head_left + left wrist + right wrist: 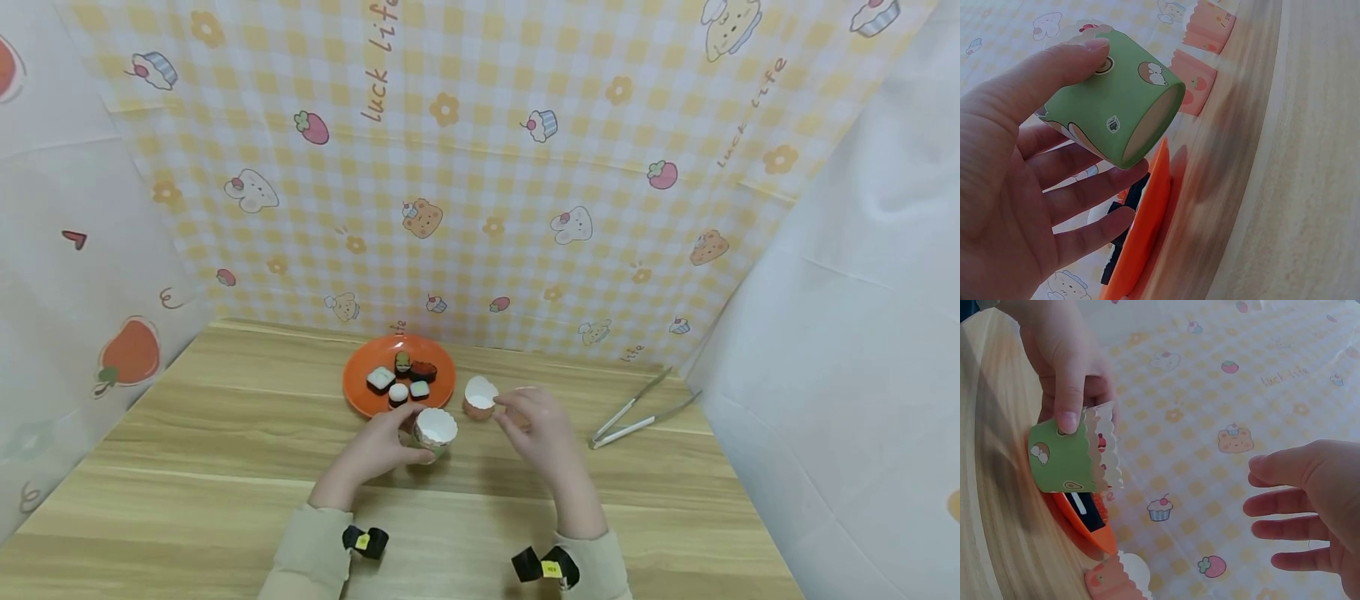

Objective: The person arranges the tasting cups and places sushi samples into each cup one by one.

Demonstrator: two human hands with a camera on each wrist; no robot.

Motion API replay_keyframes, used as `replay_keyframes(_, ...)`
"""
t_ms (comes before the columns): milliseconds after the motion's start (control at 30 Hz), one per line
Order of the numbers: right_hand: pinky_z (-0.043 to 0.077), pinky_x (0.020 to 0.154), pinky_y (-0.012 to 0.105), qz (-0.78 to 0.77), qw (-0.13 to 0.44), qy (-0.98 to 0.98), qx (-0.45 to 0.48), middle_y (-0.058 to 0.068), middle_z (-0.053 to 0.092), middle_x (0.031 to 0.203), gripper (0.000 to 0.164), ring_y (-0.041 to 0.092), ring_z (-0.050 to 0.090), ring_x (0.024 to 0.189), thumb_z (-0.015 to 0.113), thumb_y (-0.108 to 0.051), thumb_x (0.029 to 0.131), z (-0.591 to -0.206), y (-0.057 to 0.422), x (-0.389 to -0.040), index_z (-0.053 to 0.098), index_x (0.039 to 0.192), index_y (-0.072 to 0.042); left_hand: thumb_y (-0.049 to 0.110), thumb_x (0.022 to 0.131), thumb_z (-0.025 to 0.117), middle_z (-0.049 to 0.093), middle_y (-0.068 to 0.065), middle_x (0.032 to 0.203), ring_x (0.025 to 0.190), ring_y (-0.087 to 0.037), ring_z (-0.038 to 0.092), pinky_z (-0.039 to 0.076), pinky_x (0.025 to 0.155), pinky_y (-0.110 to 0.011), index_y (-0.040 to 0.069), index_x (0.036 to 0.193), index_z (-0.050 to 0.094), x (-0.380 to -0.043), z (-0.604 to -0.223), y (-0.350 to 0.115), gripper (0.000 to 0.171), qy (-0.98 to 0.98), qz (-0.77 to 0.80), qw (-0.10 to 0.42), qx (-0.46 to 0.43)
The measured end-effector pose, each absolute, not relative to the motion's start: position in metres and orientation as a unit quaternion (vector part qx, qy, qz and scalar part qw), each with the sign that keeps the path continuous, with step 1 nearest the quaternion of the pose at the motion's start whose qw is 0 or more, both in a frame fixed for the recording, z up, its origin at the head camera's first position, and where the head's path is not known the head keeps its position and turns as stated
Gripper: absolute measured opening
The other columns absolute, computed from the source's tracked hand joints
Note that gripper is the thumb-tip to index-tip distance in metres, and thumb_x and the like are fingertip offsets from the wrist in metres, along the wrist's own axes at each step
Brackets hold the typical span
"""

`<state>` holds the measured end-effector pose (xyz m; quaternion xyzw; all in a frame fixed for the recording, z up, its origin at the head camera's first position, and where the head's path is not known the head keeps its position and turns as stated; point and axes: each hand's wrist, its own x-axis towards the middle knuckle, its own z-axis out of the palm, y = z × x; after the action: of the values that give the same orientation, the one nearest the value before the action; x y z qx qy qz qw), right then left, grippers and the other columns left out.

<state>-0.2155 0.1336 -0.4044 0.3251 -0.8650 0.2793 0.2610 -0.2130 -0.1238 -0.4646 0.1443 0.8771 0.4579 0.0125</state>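
In my left hand (pixel 378 446) I hold a green paper baking cup (pixel 1116 97) with a scalloped white rim, gripped between thumb and fingers. The cup is raised above the wooden table, beside the front edge of an orange plate (pixel 360 400). A pink paper cup (pixel 478 408) stands right of the plate. Close to it is my right hand (pixel 536 425), its fingers apart and holding nothing in the right wrist view. A second pink cup (pixel 1210 25) appears in the left wrist view; in the head view the right hand mostly hides it.
Several sushi pieces (pixel 420 371) lie on the orange plate. Metal tongs (pixel 622 432) rest spread on the right side of the wooden table (pixel 187 433). A yellow checked cloth (pixel 480 175) hangs behind, with white cloths at both sides.
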Motion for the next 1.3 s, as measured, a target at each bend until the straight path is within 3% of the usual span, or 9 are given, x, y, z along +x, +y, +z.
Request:
replay_keyframes(267, 0.050, 0.071, 0.024, 0.270, 0.241, -0.866, 0.345, -0.008, 0.064, 0.094, 0.019, 0.006, 0.057, 0.088, 0.071, -0.019, 0.078, -0.407, 0.126, -0.214, 0.068, 0.097, -0.018, 0.040, 0.062, 0.080, 0.059, 0.010, 0.094, 0.086, -0.008, 0.052, 0.044, 0.077, -0.035, 0.024, 0.120, 0.051, -0.213, -0.465, -0.124, 0.067, 0.878, 0.454, 0.008, 0.152)
replay_keyframes(667, 0.048, 0.080, 0.026, 0.267, 0.166, -0.872, 0.374, -0.011, 0.062, 0.105, 0.027, 0.007, 0.057, 0.095, 0.070, -0.021, 0.078, -0.414, 0.118, -0.216, 0.066, 0.105, -0.019, 0.040, 0.062, 0.080, 0.058, 0.011, 0.094, 0.086, -0.009, 0.052, 0.044, 0.079, -0.036, 0.025, 0.119, 0.052, -0.214, -0.465, -0.124, 0.065, 0.881, 0.447, 0.005, 0.155)
replay_keyframes(867, 0.048, 0.079, 0.026, 0.240, 0.164, -0.879, 0.377, -0.008, 0.063, 0.106, 0.026, 0.008, 0.057, 0.097, 0.072, -0.022, 0.077, -0.416, 0.113, -0.216, 0.067, 0.102, -0.018, 0.039, 0.063, 0.080, 0.058, 0.013, 0.095, 0.086, -0.008, 0.052, 0.044, 0.080, -0.036, 0.027, 0.118, 0.052, -0.214, -0.465, -0.123, 0.063, 0.882, 0.443, 0.003, 0.158)
replay_keyframes(1100, 0.049, 0.073, 0.022, 0.238, 0.169, -0.871, 0.396, -0.007, 0.065, 0.100, 0.025, 0.006, 0.059, 0.087, 0.073, -0.021, 0.075, -0.421, 0.107, -0.216, 0.068, 0.099, -0.017, 0.041, 0.063, 0.079, 0.058, 0.014, 0.095, 0.087, -0.007, 0.052, 0.044, 0.080, -0.036, 0.027, 0.119, 0.051, -0.213, -0.463, -0.123, 0.064, 0.881, 0.443, 0.003, 0.165)
replay_keyframes(1300, 0.048, 0.071, 0.017, 0.219, 0.139, -0.882, 0.394, -0.010, 0.064, 0.099, 0.023, 0.001, 0.058, 0.083, 0.070, -0.025, 0.078, -0.423, 0.100, -0.209, 0.067, 0.100, -0.019, 0.044, 0.064, 0.078, 0.058, 0.015, 0.095, 0.087, -0.007, 0.053, 0.044, 0.079, -0.035, 0.028, 0.118, 0.051, -0.212, -0.463, -0.122, 0.063, 0.883, 0.438, 0.005, 0.171)
